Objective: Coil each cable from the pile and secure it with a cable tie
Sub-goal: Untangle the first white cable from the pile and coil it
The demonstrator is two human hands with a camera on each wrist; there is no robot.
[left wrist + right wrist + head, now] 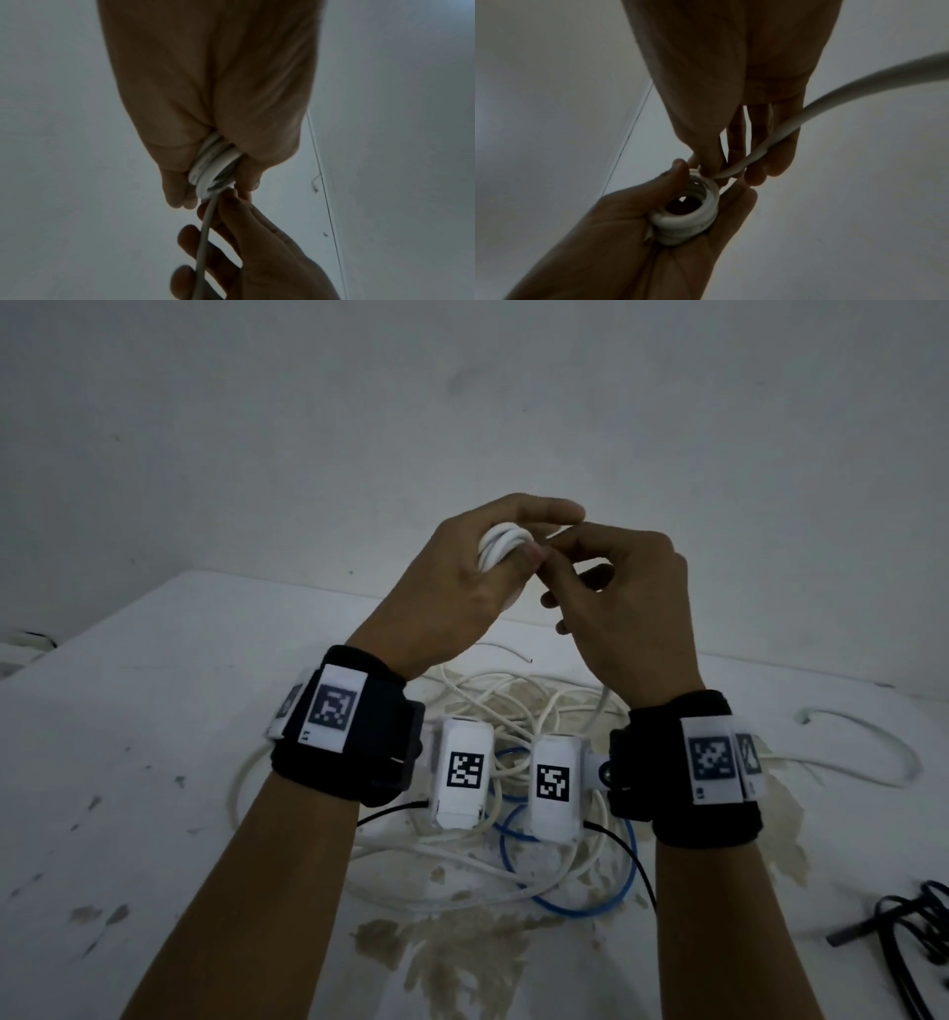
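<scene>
While the left hand grips the white cable coil and the right hand pinches its free tail, slackened grip probably lets turns spring loose.

— What sort of place is this?
— A bare, dim room, more makeshift workspace than home. A plain white bench with chipped, peeling paint sits in the corner of blank grey-white plaster walls.
— Anything else?
— A loose tangle of white and blue cables lies on it, with a black cord bundle at the right edge.
</scene>
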